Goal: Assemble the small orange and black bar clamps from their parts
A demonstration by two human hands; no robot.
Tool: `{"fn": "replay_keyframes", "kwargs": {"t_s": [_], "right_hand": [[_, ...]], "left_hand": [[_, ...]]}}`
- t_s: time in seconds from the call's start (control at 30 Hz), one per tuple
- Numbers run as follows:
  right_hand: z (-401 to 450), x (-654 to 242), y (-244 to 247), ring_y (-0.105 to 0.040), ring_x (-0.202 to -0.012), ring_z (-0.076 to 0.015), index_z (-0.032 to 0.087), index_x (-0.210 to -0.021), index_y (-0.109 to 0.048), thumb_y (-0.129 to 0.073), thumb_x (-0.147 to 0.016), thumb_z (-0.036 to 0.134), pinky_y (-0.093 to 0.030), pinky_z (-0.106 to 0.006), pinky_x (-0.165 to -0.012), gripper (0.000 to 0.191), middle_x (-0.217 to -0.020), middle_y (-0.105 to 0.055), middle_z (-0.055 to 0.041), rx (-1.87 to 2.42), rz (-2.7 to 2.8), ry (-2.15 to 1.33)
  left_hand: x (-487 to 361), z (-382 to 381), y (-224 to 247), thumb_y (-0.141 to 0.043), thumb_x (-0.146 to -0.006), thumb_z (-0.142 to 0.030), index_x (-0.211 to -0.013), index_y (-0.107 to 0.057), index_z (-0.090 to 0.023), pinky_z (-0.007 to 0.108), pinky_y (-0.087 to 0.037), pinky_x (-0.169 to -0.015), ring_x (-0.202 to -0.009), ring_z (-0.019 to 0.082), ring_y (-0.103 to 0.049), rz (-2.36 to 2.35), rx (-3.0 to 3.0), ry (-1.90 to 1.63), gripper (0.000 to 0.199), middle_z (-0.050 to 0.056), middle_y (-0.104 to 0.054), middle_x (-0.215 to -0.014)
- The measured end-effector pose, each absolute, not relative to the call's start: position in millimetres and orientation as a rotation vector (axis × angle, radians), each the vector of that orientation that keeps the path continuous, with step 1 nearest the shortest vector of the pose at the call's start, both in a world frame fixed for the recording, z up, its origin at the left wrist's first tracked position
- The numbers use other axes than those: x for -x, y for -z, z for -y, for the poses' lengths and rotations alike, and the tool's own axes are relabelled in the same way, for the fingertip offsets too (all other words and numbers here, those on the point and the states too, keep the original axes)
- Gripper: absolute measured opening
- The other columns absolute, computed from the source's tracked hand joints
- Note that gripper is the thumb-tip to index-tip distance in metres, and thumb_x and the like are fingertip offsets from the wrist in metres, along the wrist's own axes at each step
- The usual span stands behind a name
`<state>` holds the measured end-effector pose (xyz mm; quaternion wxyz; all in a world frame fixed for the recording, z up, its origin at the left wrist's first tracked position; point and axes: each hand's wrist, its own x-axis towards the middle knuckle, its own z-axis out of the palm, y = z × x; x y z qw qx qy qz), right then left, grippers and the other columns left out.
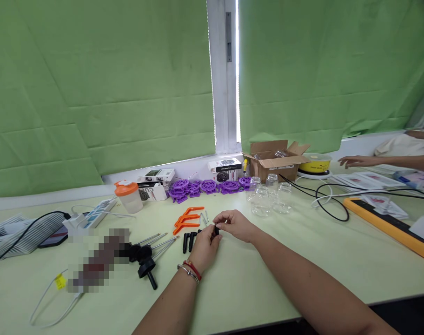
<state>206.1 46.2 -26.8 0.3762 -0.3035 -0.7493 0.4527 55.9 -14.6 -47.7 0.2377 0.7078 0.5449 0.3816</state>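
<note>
My left hand [204, 249], with a red cord and a metal bracelet on its wrist, is closed around a small black plastic part [217, 230]. The fingertips of my right hand [235, 225] pinch the same part from the other side; most of it is hidden. Just left of my left hand lie black L-shaped pieces [185, 243]. Beyond them are several orange brackets [186, 224] and some thin metal pins [202, 217]. Farther left, black round pieces with long metal rods [147, 265] rest on the table.
Purple plastic wheels [208, 186], printed boxes [227, 171] and clear jars [262, 197] line the back, beside an open carton [278, 163]. An orange-lidded cup [128, 196] stands left. Black cables [332, 216] cross the right side, where another person's hand [358, 161] reaches in.
</note>
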Motion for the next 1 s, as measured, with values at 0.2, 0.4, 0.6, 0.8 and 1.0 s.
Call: {"fn": "replay_keyframes", "kwargs": {"t_s": [0.2, 0.4, 0.6, 0.8, 1.0], "right_hand": [[-47.7, -206.5, 28.3, -0.057, -0.076, -0.0151, 0.016, -0.087, -0.069, -0.060, -0.071, 0.025, -0.044, -0.028, -0.072, 0.020, -0.084, -0.067, -0.0048, 0.773, 1.929, -1.153], [-47.9, -207.7, 29.2, -0.057, -0.076, -0.0153, 0.016, -0.087, -0.069, -0.060, -0.071, 0.025, -0.044, -0.029, -0.073, 0.020, -0.086, -0.067, -0.0049, 0.771, 1.930, -1.151], [-47.0, -208.4, 27.6, -0.058, -0.078, -0.0159, 0.016, -0.085, -0.070, -0.059, -0.071, 0.024, -0.045, -0.029, -0.073, 0.020, -0.086, -0.067, -0.0052, 0.762, 1.938, -1.161], [-47.4, -208.0, 26.2, -0.059, -0.079, -0.0158, 0.016, -0.085, -0.070, -0.059, -0.071, 0.024, -0.045, -0.028, -0.074, 0.020, -0.086, -0.067, -0.0053, 0.756, 1.941, -1.167], [-48.0, -209.2, 26.8, -0.058, -0.078, -0.0158, 0.016, -0.086, -0.070, -0.058, -0.073, 0.025, -0.045, -0.028, -0.073, 0.020, -0.086, -0.067, -0.0050, 0.750, 1.976, -1.150]], "left_hand": [[-55.9, 13.4, 48.5, -0.047, -0.079, -0.025, -0.072, -0.044, -0.019, 0.024, -0.033, -0.060, -0.064, 0.012, -0.040, -1.478, -1.949, -1.057, 0.010, -0.001, -0.048, -0.069], [-56.6, 14.5, 46.9, -0.048, -0.078, -0.026, -0.072, -0.045, -0.019, 0.024, -0.034, -0.061, -0.062, 0.012, -0.041, -1.477, -1.931, -1.061, 0.010, -0.001, -0.049, -0.068], [-56.4, 14.3, 46.9, -0.048, -0.078, -0.026, -0.071, -0.045, -0.019, 0.024, -0.034, -0.060, -0.062, 0.012, -0.042, -1.479, -1.924, -1.066, 0.010, -0.001, -0.049, -0.068], [-56.0, 13.7, 47.9, -0.048, -0.078, -0.027, -0.072, -0.046, -0.019, 0.024, -0.033, -0.059, -0.062, 0.012, -0.041, -1.481, -1.918, -1.060, 0.010, -0.001, -0.048, -0.068], [-55.6, 13.8, 48.1, -0.047, -0.078, -0.029, -0.072, -0.045, -0.019, 0.024, -0.033, -0.059, -0.062, 0.012, -0.041, -1.487, -1.909, -1.049, 0.012, -0.001, -0.048, -0.068]]}}
